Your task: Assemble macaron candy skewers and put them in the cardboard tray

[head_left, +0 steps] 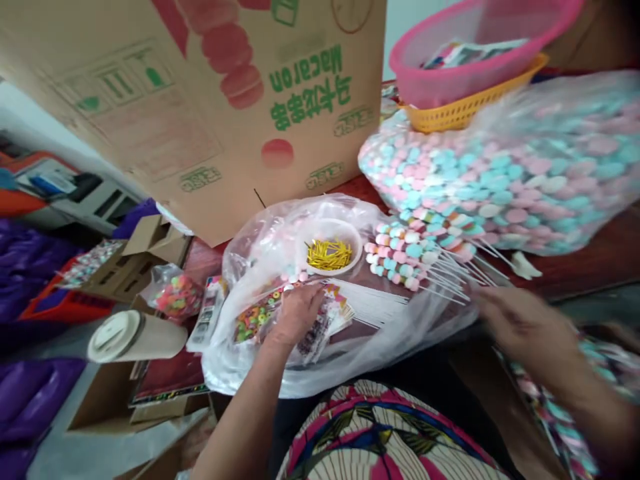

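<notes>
A: Right of centre, there they are: the marshmallow skewers (400, 257), heaped together, candy ends left, bare stick ends slanting down to the lower right!

B: And that slant points straight at the right hand (525, 327), much the nearer of the two. From it, the candy lies up and to the left. Is it holding one?

A: Can't tell! Fingers stretched toward the stick ends, but it's a blur, touch included.

B: The left hand (301, 310), then, near the middle?

A: Fingers bent, down over the printed cards (320, 333), coloured rings (253, 320) beside it. Its grip is hidden from us. Loose white sticks (373, 303) fan out to its right.

B: Just above, a white bowl (356, 250) of gold ties (327, 255), all on clear plastic (225, 373) across the counter (575, 270).

A: Upper right, a bulging marshmallow bag (525, 180); upper left, that huge cardboard box (200, 133)!
</notes>
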Available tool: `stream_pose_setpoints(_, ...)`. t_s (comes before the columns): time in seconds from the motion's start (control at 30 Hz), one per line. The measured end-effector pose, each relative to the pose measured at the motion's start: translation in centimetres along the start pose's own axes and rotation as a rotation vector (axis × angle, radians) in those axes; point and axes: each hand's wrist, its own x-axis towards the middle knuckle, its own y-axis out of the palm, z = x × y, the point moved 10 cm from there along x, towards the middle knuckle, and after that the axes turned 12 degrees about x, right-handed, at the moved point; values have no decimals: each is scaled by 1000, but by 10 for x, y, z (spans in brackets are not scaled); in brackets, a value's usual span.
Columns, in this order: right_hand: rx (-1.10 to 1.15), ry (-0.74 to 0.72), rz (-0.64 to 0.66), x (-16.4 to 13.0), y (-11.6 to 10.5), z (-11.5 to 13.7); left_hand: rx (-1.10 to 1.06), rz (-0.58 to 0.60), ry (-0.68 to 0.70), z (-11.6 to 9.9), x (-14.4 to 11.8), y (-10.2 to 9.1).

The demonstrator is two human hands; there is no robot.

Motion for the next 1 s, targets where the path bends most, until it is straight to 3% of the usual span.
stream_pose_setpoints(0.1,69,-245,193,41,101,75,15,-83,176,-17,-16,-22)
stream_pose_setpoints(0.17,103,-271,347,58,163,107,12,-136,251,-24,-25,-35)
stream_pose_setpoints(0.2,105,-256,386,63,185,114,4,-171,249,-23,-28,-40)
stream_pose_setpoints(0.27,160,-170,378,69,204,111,-43,-259,160,-11,-32,-46)
stream_pose_setpoints(0.33,281,-36,335,67,204,93,-145,-315,9,8,-34,-41)
stream_pose_setpoints(0.43,392,95,306,61,190,67,-347,-266,-97,20,-30,-21)
stream_pose_setpoints(0.6,578,208,455,59,179,66,-546,-19,162,-17,-20,-14)
stream_pose_setpoints(0.67,587,191,420,60,171,70,-622,52,189,-26,-19,-14)
stream_pose_setpoints(0.73,542,130,306,62,158,73,-715,97,177,-32,-18,-9)
stream_pose_setpoints(0.83,470,106,205,59,149,67,-730,49,129,-35,-17,0)
stream_pose_setpoints(1.0,414,252,197,63,149,39,-456,-126,195,-45,-17,3)
